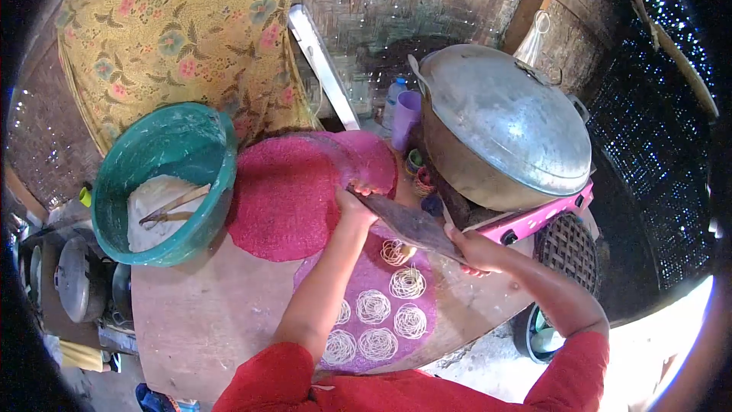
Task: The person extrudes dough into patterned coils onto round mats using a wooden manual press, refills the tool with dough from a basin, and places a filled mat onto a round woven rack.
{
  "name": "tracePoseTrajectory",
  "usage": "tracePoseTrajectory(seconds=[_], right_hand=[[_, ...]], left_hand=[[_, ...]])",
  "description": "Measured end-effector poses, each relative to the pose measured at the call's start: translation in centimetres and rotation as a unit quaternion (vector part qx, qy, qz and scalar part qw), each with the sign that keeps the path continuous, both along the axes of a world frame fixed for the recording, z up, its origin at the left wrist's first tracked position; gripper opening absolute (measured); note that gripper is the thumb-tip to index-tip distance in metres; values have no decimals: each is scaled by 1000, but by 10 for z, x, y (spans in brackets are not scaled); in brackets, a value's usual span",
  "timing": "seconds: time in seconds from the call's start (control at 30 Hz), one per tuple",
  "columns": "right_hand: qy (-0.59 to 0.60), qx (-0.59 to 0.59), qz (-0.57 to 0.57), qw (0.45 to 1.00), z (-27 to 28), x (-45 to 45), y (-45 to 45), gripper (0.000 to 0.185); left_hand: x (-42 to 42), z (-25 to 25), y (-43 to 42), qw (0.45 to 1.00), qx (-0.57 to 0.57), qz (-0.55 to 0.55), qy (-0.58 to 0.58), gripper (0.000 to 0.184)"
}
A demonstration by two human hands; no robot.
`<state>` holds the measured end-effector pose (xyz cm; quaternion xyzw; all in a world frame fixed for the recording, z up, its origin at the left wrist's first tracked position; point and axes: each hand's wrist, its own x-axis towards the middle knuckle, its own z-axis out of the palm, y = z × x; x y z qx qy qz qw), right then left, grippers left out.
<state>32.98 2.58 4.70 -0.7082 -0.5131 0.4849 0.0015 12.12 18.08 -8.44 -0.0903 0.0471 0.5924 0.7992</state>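
A dark, flat wooden-looking board is stretched between my two hands, tilted down to the right. My left hand is closed round its upper left end, and my right hand grips the lower right end. Under the board lies a purple mesh sheet bearing several round nests of pale thin strands, such as one nest near the middle. Part of the nest closest to the board is covered by something pale. Beside my left hand, a round red-pink mesh sheet rests on the table.
On the table's left stands a green basin holding white dough or flour and wooden sticks. At the right, a large lidded metal pot sits on a pink stove. A purple cup and bottle stand behind. Wooden tabletop shows at front left.
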Motion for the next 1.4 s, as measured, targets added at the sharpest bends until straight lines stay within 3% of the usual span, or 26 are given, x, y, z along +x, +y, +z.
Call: tracePoseTrajectory(seconds=[0.1, 0.33, 0.43, 0.53, 0.7, 0.77, 0.87, 0.93, 0.97, 1.0, 1.03, 1.07, 1.13, 1.17, 1.23, 1.33, 1.4], right_hand=[[-64, 60, 10, 996, 7, -1, 5, 83], [-31, 136, 7, 990, -26, -12, 1, 79], [7, 139, 33, 990, -35, -1, -7, 73], [-33, 119, 28, 992, -39, 11, -12, 73], [-151, 241, 49, 957, -44, 22, -21, 73], [-134, 225, 28, 965, -40, 24, -22, 73], [-108, 230, 8, 967, -42, 33, -24, 73], [-102, 253, 8, 962, -45, 42, -26, 73], [-74, 246, -13, 966, -46, 45, -27, 74], [-47, 238, -34, 970, -47, 47, -28, 74], [-31, 244, -48, 968, -48, 46, -28, 75], [-29, 246, -52, 967, -42, 42, -28, 75], [-46, 187, -46, 980, -26, 33, -30, 74], [-45, 185, -49, 981, -28, 31, -30, 74], [-53, 254, -26, 965, -31, 30, -28, 73], [-69, 250, -6, 966, -31, 30, -24, 72], [-80, 261, -4, 962, -36, 30, -22, 71]], left_hand=[[4, -4, 13, 999, 31, 8, -3, 61], [-17, 18, 14, 997, 68, 1, 41, 69], [-16, 13, -3, 997, 10, 8, 77, 65], [2, 1, -7, 998, 2, 4, 60, 56], [27, -20, 10, 998, 37, -35, 23, 61], [32, -23, 17, 996, 75, -49, 2, 63], [28, 9, 4, 993, 65, -82, 58, 73], [16, 45, -21, 961, 57, -139, 234, 75], [11, 9, -9, 927, 99, -168, 319, 69], [13, -9, -12, 925, 99, -171, 324, 69], [16, -23, -16, 813, 161, -215, 517, 63], [20, -35, -19, 655, 214, -246, 682, 57], [33, -35, -37, 673, 312, -242, 626, 46], [37, -34, -41, 646, 278, -295, 647, 43], [45, -50, -37, 652, 310, -285, 631, 43], [49, -59, -30, 671, 355, -268, 593, 46], [48, -52, -34, 655, 318, -315, 608, 52]])
